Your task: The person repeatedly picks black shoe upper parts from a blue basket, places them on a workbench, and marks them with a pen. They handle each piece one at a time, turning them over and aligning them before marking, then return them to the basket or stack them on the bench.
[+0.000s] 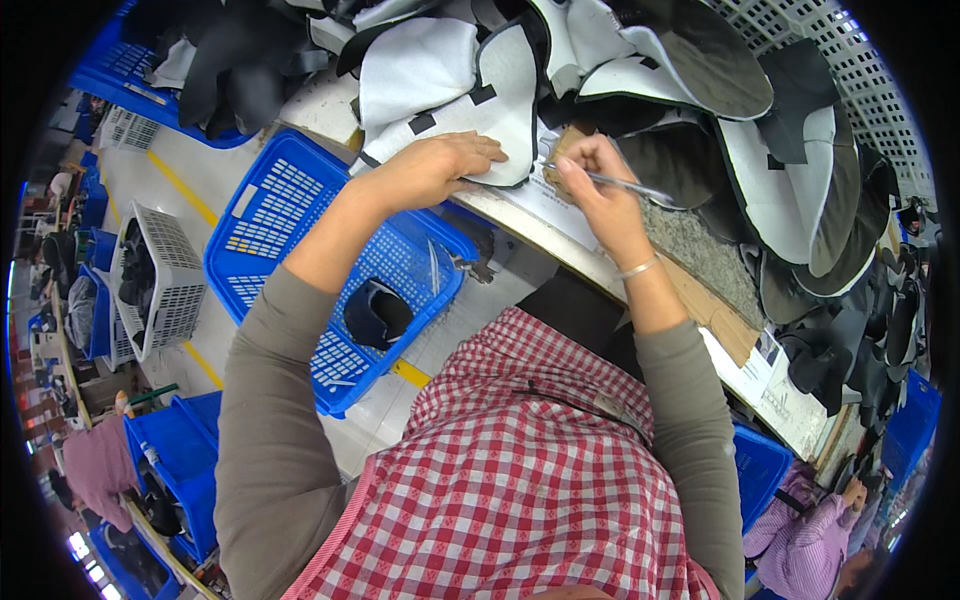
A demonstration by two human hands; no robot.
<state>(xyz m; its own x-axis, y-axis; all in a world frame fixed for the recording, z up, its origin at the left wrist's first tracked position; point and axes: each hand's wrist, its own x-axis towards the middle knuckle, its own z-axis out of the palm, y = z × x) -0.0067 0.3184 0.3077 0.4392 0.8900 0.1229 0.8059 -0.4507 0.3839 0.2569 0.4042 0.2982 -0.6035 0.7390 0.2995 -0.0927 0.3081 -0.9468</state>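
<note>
My left hand point(440, 168) lies across the lower edge of a white, dark-edged fabric piece point(510, 85) with small black tabs, fingers stretched out over it. This piece rests at the front of the worktable. My right hand point(607, 205) is closed round a slim silver pen point(640, 188), whose shaft sticks out to the right. Its working tip is hidden by the fingers. Beside those fingertips is a small brown piece point(562, 165), perhaps card, above a printed white sheet point(560, 215) on the tabletop.
More white-and-grey cut pieces point(790, 190) heap up at the right and back. A white perforated basket point(830, 60) stands at the far right. Left of the table edge point(530, 232), a blue basket point(270, 170) holds a dark piece point(378, 313). Another person point(810, 540) sits at the lower right.
</note>
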